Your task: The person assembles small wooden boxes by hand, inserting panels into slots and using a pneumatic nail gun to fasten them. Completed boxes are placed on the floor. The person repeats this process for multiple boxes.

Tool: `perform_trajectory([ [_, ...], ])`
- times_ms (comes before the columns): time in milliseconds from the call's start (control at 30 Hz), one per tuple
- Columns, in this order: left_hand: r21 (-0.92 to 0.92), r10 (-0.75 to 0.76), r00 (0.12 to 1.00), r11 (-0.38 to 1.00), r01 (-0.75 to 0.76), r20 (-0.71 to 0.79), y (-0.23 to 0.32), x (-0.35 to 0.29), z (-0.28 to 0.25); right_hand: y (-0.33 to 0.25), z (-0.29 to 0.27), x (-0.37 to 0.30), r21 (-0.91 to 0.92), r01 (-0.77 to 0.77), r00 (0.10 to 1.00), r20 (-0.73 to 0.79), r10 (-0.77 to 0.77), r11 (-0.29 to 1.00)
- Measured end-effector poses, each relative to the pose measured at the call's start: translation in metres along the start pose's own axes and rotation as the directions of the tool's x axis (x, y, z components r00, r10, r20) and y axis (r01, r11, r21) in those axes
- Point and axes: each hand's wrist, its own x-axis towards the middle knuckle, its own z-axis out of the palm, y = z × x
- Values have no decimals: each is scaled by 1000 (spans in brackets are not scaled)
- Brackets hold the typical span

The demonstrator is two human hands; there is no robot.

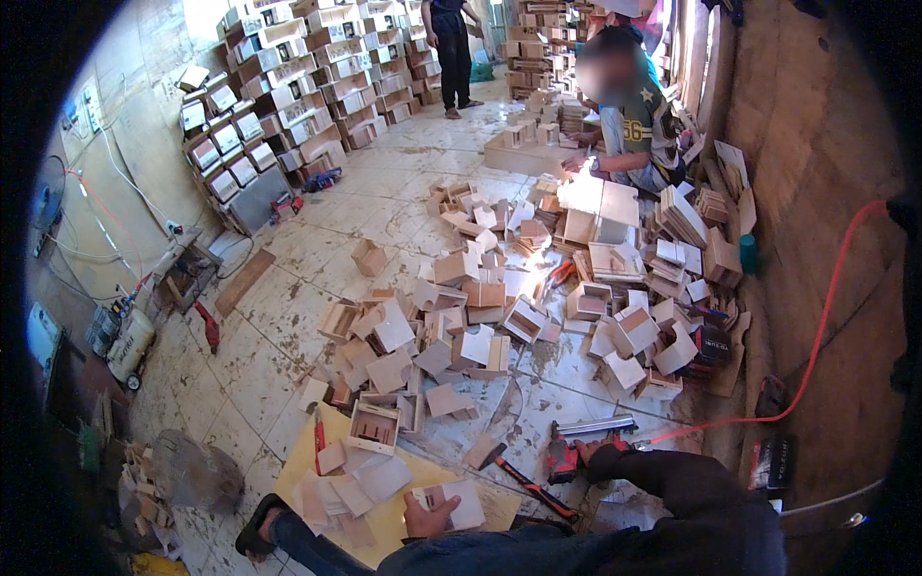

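My left hand (428, 516) grips a small light wooden box piece (463, 505) low in the view, over a yellow board (451, 472). Flat wooden panels (373, 477) lie on that board, just left of the hand. My right hand (599, 455) is closed round the handle of a red and black nail gun (563, 457), which has a silver magazine bar and rests near the floor. Between the two hands lies a hammer (528, 486) with an orange and black handle. An open wooden box (374, 426) sits at the board's far edge.
A heap of small wooden boxes (471, 298) spreads across the tiled floor ahead. A red air hose (816, 355) runs to the right wall. Another person (634, 125) sits at the far right; one stands (448, 48) farther back. Stacked boxes (288, 86) line the far left.
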Motion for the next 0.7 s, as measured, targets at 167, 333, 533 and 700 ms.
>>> perform_trajectory([
  [167,-63,62,998,996,-63,-9,-14,7,3,-24,-56,-31,255,17,998,-65,-1,967],
  [333,-103,-7,1000,995,8,9,-7,0,3,-60,-94,-62,446,85,986,-164,-11,891],
  [533,68,61,998,996,-59,-34,15,-6,-6,-98,-129,-83,446,336,941,-196,-276,830],
  [700,-91,236,969,966,-243,-76,-7,17,-1,-109,-125,-86,468,464,870,-83,-486,752],
])
